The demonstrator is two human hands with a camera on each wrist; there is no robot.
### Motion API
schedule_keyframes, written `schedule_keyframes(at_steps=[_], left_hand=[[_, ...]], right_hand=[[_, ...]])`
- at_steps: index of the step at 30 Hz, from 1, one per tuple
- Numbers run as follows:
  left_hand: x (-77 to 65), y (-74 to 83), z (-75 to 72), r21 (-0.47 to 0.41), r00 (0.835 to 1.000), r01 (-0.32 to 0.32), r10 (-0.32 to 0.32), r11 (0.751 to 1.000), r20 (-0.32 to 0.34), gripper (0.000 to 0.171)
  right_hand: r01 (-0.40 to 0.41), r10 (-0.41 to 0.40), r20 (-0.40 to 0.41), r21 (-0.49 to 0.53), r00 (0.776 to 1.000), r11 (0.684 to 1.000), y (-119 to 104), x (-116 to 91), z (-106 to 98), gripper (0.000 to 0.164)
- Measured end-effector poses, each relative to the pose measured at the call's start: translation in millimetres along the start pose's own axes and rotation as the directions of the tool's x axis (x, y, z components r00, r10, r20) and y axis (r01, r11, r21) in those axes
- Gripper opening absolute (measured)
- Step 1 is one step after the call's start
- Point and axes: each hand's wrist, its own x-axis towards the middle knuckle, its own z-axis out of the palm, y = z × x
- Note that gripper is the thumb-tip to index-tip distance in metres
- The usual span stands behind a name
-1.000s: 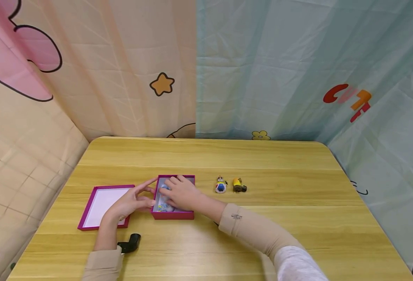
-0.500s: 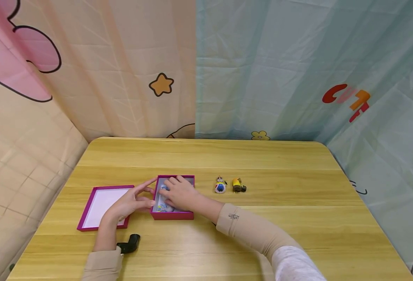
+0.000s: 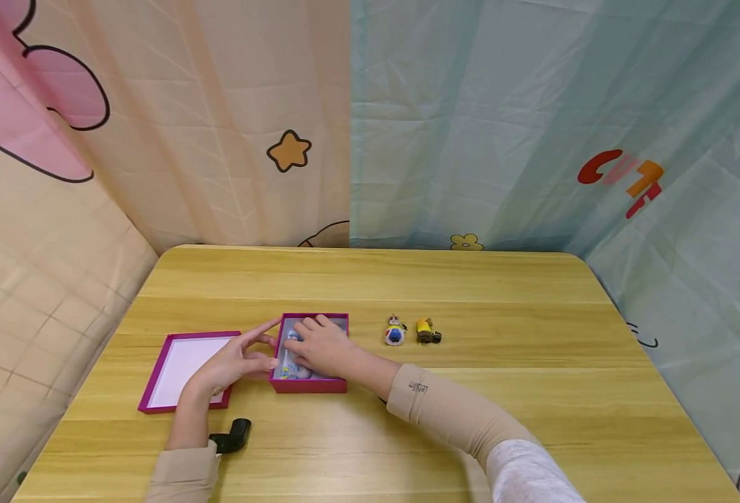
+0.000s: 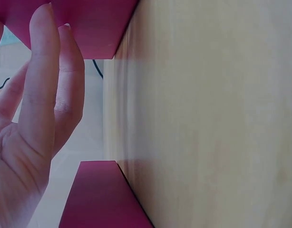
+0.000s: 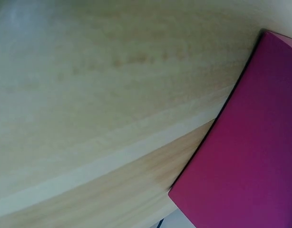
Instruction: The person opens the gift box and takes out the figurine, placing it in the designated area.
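Note:
An uncovered magenta box [image 3: 309, 386] with a grey-lined inside stands left of the table's middle. My left hand [image 3: 234, 363] is at its left wall, fingers extended and the thumb near the front corner. In the left wrist view the fingertips [image 4: 41, 19] meet the magenta wall. My right hand [image 3: 322, 346] reaches down into the box from the right, over pale blue and white contents [image 3: 294, 370] with a bit of yellow. I cannot tell whether its fingers grip any of these. The right wrist view shows the box's outer wall [image 5: 246, 156] but no fingers.
The magenta lid [image 3: 175, 370] lies with its white inside up, partly behind my left forearm. Two small toy figures, one white and blue [image 3: 395, 332], one yellow and brown [image 3: 426, 331], are right of the box. A black bent piece [image 3: 234, 436] sticks out by my left cuff.

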Motion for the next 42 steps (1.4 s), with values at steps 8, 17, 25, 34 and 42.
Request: schedule_keyframes(at_steps=[8, 17, 25, 34, 42], left_hand=[[-0.2, -0.3, 0.6, -0.005, 1.0, -0.006, 0.006, 1.0, 0.007, 0.078], [-0.2, -1.1, 0.9, -0.01, 1.0, -0.007, 0.008, 1.0, 0.018, 0.077], [-0.7, -1.7, 0.7, -0.016, 1.0, -0.016, 0.017, 1.0, 0.018, 0.077], [-0.8, -2.1, 0.4, -0.018, 1.0, -0.012, 0.013, 1.0, 0.015, 0.077], [-1.0, -1.3, 0.4, -0.012, 1.0, -0.015, 0.015, 1.0, 0.014, 0.076]], right_hand=[[-0.01, 0.01, -0.005, 0.007, 1.0, 1.0, 0, -1, 0, 0.04], [-0.029, 0.031, -0.042, 0.047, 0.999, 0.998, 0, -2, 1, 0.037], [-0.049, 0.059, -0.126, 0.086, 0.99, 0.995, 6, -4, -3, 0.031], [-0.021, 0.038, -0.203, 0.086, 0.978, 0.996, 13, -12, -11, 0.029], [-0.034, 0.062, -0.211, 0.136, 0.975, 0.99, 21, -22, -17, 0.028]])
